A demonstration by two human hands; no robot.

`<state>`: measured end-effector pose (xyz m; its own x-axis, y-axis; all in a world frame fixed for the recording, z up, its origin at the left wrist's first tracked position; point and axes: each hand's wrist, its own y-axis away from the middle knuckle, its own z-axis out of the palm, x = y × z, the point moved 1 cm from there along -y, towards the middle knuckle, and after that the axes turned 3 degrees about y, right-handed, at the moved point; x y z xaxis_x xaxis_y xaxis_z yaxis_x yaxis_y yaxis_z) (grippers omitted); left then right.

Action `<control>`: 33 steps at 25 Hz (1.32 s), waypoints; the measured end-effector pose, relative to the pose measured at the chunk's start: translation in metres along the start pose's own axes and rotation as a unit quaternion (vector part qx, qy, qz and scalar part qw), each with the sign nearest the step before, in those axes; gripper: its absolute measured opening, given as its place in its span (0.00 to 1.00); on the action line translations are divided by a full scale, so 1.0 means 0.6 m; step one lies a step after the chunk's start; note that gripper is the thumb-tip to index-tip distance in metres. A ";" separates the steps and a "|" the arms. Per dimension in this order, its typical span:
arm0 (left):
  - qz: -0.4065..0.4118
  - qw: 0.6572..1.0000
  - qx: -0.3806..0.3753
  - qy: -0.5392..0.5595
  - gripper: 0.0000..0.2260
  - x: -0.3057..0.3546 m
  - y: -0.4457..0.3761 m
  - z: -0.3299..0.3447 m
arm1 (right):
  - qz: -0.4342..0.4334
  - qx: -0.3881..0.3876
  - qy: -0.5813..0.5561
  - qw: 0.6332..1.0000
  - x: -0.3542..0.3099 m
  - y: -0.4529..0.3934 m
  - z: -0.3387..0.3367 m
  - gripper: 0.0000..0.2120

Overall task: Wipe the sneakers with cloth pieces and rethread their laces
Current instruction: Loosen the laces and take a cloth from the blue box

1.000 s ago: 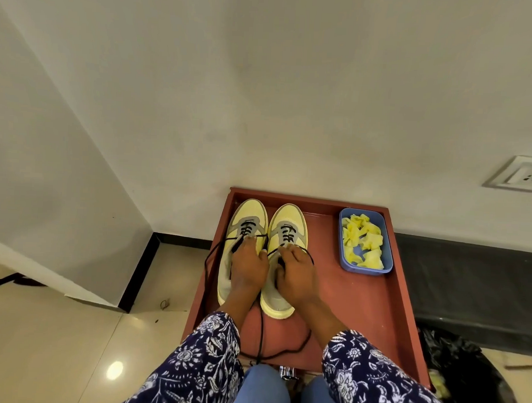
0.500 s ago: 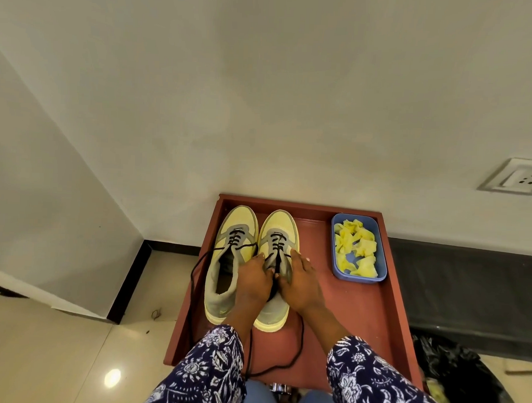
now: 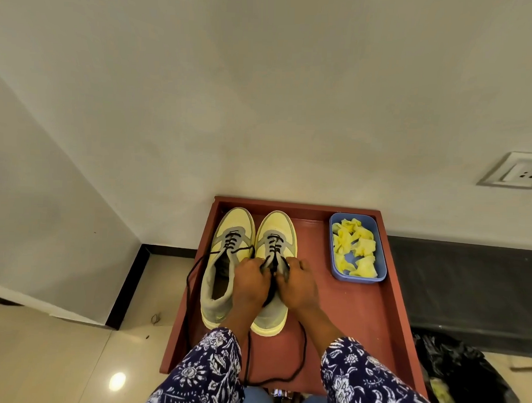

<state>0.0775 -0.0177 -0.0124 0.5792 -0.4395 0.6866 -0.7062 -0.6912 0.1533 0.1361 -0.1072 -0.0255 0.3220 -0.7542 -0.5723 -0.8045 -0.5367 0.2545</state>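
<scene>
Two yellow and grey sneakers stand side by side, toes to the wall, on a red-brown table (image 3: 357,325). Black laces are threaded through the front eyelets of the left sneaker (image 3: 227,248) and the right sneaker (image 3: 277,229). My left hand (image 3: 249,286) and my right hand (image 3: 299,285) sit over the right sneaker's tongue, each pinching its black lace (image 3: 273,259) near the upper eyelets. Loose lace ends (image 3: 301,356) trail toward the table's near edge. The left sneaker's lace (image 3: 193,271) loops off its left side.
A blue tray (image 3: 381,262) with several yellow cloth pieces (image 3: 355,248) stands at the table's back right. A wall rises right behind the table, with a socket (image 3: 519,174) at right. A black bag (image 3: 463,377) lies on the floor to the right.
My left hand has moved from the left sneaker across to the right sneaker, and both hands now hold its lace at the tongue. The view has shifted slightly.
</scene>
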 end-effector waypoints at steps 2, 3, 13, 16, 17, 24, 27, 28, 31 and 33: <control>-0.002 1.000 -0.003 -0.002 0.09 -0.003 -0.004 0.002 | 0.004 0.003 0.006 1.000 -0.003 -0.001 0.000 0.18; -0.002 1.000 -0.004 -0.002 0.08 -0.004 -0.005 0.003 | 0.008 0.005 0.008 1.000 -0.004 -0.002 0.000 0.18; 0.022 1.000 -0.012 -0.006 0.10 0.020 0.004 0.037 | 0.067 0.022 0.012 0.997 0.018 -0.002 -0.026 0.16; 0.040 0.999 -0.016 0.005 0.09 0.034 0.008 0.051 | 0.076 0.039 0.021 0.996 0.035 0.004 -0.038 0.16; 0.044 0.999 -0.019 0.009 0.09 0.038 0.009 0.056 | 0.080 0.045 0.021 0.996 0.040 0.006 -0.041 0.16; 0.079 0.997 -0.007 0.024 0.10 0.064 0.025 0.077 | 0.098 0.065 0.026 0.993 0.067 0.018 -0.059 0.16; 0.086 0.996 0.001 0.029 0.12 0.072 0.029 0.085 | 0.096 0.070 0.036 0.992 0.072 0.018 -0.065 0.16; 0.088 0.995 0.009 0.037 0.14 0.074 0.030 0.088 | 0.096 0.077 0.034 0.992 0.074 0.016 -0.065 0.16; 0.082 0.996 0.015 0.044 0.17 0.076 0.032 0.094 | 0.088 0.092 0.026 0.992 0.076 0.015 -0.065 0.15; 0.082 0.995 0.021 0.044 0.18 0.075 0.032 0.095 | 0.078 0.098 0.018 0.992 0.073 0.017 -0.065 0.16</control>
<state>0.1130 -0.0834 -0.0191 0.4183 -0.4986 0.7593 -0.7701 -0.6379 0.0054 0.1612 -0.1602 -0.0176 0.2014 -0.8369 -0.5089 -0.9261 -0.3320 0.1795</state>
